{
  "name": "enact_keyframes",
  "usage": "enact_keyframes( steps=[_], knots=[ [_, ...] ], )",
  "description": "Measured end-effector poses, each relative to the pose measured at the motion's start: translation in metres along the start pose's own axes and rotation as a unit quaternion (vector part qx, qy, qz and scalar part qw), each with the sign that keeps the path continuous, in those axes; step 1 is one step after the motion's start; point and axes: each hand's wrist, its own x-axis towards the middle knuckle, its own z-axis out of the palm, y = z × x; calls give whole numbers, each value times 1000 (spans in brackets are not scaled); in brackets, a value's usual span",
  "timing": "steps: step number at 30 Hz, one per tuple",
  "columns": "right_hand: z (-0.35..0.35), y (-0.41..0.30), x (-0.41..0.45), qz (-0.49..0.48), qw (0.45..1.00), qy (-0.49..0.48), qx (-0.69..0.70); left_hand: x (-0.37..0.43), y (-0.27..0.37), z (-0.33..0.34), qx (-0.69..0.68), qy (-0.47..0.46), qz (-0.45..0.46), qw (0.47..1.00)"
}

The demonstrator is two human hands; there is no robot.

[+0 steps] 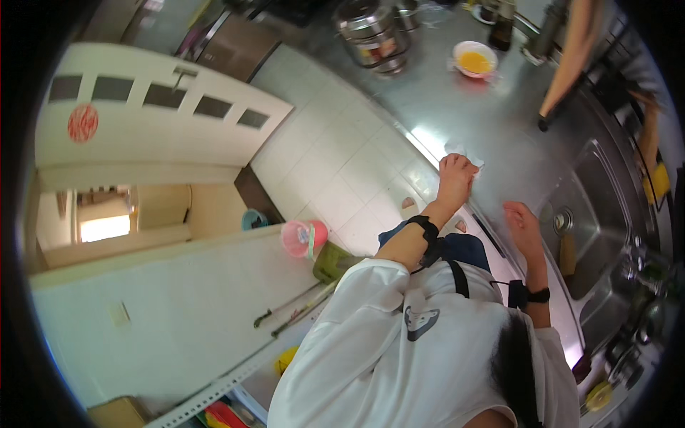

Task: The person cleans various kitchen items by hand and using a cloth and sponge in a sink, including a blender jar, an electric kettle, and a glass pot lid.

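My left hand (456, 179) presses down on a crumpled white tissue or thin cloth (476, 160) at the front edge of the stainless steel counter (428, 101). Part of the white sheet shows beyond the fingers. My right hand (520, 222) is raised over the counter edge beside the sink, with its fingers loosely bent and nothing seen in it. Farther along the counter sits a small white bowl (475, 60) of yellow liquid, with clear plastic film around it. Both wrists wear black straps.
To the right lies a steel sink (594, 214) with a brown object (567, 254) in it. A wooden board (570, 64) leans above. A dark bottle (503, 27) and a metal-lidded container (372, 37) stand at the back. Left are a door (160, 128), a pink bin (299, 239) and a green dustpan (334, 262).
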Motion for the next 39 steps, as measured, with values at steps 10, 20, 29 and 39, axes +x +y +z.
enact_keyframes(
  steps=[10, 20, 29, 39],
  knots=[
    [49, -51, 38, 2, 990, -96, -104, -119, -173, -145, -9, 132, -284, 950],
    [290, -219, 118, -200, 922, -270, -195, -390, -349, -408, 237, 184, -527, 795],
    [418, -292, 197, -268, 873, -328, -244, -333, -471, -453, 233, 74, -505, 828],
    [508, -349, 376, -273, 899, -315, -134, 79, -652, -587, 233, 175, -228, 929]
  ],
)
